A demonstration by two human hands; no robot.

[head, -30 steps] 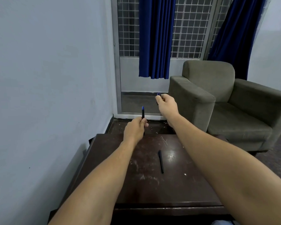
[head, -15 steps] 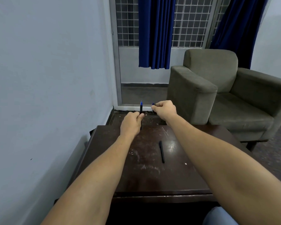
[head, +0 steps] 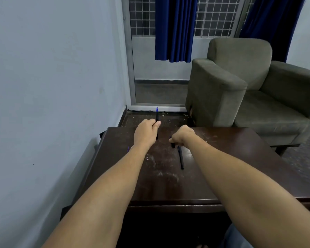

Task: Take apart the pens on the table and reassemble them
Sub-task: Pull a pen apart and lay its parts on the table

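Observation:
My left hand grips a dark pen body upright over the far edge of the dark wooden table; its blue end points up. My right hand is lower, just above the table top, with its fingers closed on a small dark pen cap that points down. A second black pen lies flat on the table just in front of my right hand. A thin blue part, perhaps a refill, lies near the table's left edge, partly hidden by my left forearm.
The table stands against a pale wall on the left. A grey-green armchair stands close behind the table's right corner. Beyond are a glass door and blue curtains.
My right hand dropped from beside the pen's top down to the table, carrying the cap. My left hand stayed up with the pen body. The camera tilted downward.

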